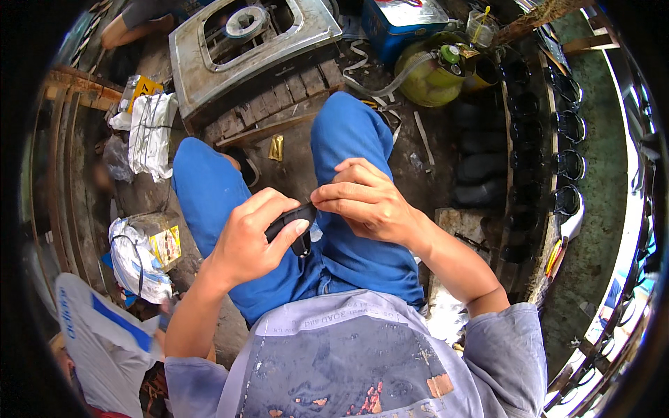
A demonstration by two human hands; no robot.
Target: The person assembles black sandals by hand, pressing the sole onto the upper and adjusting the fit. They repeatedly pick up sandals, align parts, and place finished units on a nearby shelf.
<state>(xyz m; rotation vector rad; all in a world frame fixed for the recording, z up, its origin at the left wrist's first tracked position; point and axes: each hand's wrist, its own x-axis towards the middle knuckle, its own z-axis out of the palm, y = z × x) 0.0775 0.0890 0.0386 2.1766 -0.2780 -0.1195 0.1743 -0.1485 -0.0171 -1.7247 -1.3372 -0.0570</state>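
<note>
From where I watch, both hands meet over the lap, working a small black piece (pixel 298 221) that looks like rubber or leather (I can't tell which). It sits above the blue trousers (pixel 348 230), between the knees, and clear of the dirty floor (pixel 411 150).

The left hand (pixel 252 237) is clamped on the piece: fingers curled over its top, thumb pressed along its near edge, so most of it is hidden inside the grip. The right hand (pixel 366 202) is closed too, thumb and forefinger pinched together on the right-hand end of the same piece, the other fingers folded loosely above.

To do this well, I judge the left hand should stay the anchor and hold steady while the right does the fine pulling or folding at the tip. Keeping the pinch close to the left thumb would stop the soft material from buckling, and keeping it over the thigh means a slip lands on cloth.

Pose: both forearms come up from the lower edge and angle inward. The left wrist is nearly straight, knuckles towards the camera; the right wrist is bent inward, its back facing up.

Nearby stand a metal frame (pixel 209 63), a yellow-green jug (pixel 425 76) and rows of black moulds (pixel 568 125).
</note>
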